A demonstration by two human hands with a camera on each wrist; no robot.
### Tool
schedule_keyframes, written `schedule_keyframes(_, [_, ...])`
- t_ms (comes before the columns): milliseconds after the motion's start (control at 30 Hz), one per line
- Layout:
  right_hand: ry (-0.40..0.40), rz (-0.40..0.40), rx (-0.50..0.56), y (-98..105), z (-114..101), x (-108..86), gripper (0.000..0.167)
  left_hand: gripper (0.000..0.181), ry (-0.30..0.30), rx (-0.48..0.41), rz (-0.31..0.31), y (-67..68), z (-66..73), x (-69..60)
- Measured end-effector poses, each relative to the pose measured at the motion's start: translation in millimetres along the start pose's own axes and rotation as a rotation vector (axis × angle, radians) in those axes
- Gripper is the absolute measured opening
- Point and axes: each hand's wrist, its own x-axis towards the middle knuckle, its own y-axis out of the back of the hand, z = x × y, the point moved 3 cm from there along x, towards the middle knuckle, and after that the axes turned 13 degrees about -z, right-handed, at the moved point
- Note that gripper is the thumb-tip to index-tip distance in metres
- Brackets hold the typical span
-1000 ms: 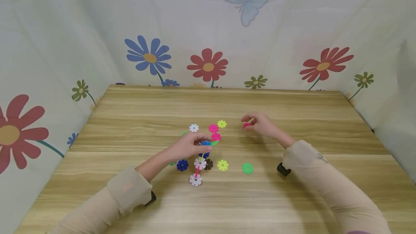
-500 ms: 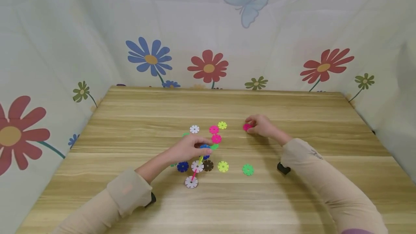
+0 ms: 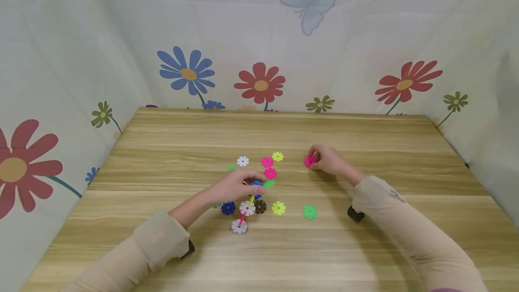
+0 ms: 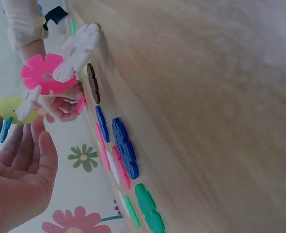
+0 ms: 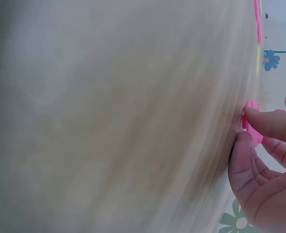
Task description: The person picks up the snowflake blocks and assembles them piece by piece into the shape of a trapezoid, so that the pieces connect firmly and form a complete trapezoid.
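My left hand [image 3: 237, 183] pinches a chain of slotted flower-shaped plastic discs between thumb and fingers. In the head view its near end is a white disc [image 3: 239, 226], followed by a pink one seen edge-on and a second white disc [image 3: 247, 208]. The yellow disc [image 4: 9, 108] shows by the fingers in the left wrist view. A blue disc [image 3: 256, 189] and a green disc [image 3: 269, 184] sit at the fingertips; fingers partly cover the joints. Farther right, my right hand [image 3: 329, 160] pinches a single pink disc [image 3: 310, 161] at the tabletop.
Loose discs lie around the left hand: white [image 3: 243, 161], yellow [image 3: 277, 156], two pink, dark blue [image 3: 228, 208], brown [image 3: 260, 207] and another yellow [image 3: 278, 208]. A green disc [image 3: 310, 212] lies to the right on the wooden table [image 3: 365, 134]. Behind hangs a flower-print cloth.
The left hand's chain has tipped, its near end shifting slightly left and toward me. My right fingers have drawn together on the pink disc, which has moved slightly nearer and right.
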Motion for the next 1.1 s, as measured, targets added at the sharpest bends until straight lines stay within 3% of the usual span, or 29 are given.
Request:
schedule_keyframes(233, [0.042, -0.040, 0.165, -7.5, -4.9, -6.9, 0.016, 0.033, 0.018, -0.028, -0.004, -1.0, 5.6, -0.2])
schedule_keyframes(400, [0.115, -0.041, 0.274, -6.9, -22.7, -16.2, 0.014, 0.032, 0.043, -0.026, -0.002, -1.7, 8.0, -0.1])
schedule_keyframes(667, [0.337, -0.052, 0.339, -8.1, -76.9, -41.5, 0.012, 0.033, 0.020, 0.038, 0.025, -1.8, 10.8, 1.8])
schedule_keyframes(867, [0.408, -0.090, 0.392, -14.7, -99.0, -52.9, 0.011, 0.036, -0.005, 0.074, 0.048, -2.3, 16.1, 1.2])
schedule_keyframes(1100, [0.457, -0.093, 0.393, -19.7, -105.9, -57.0, 0.010, 0.033, -0.012, 0.125, 0.077, -3.4, 21.8, -0.4])
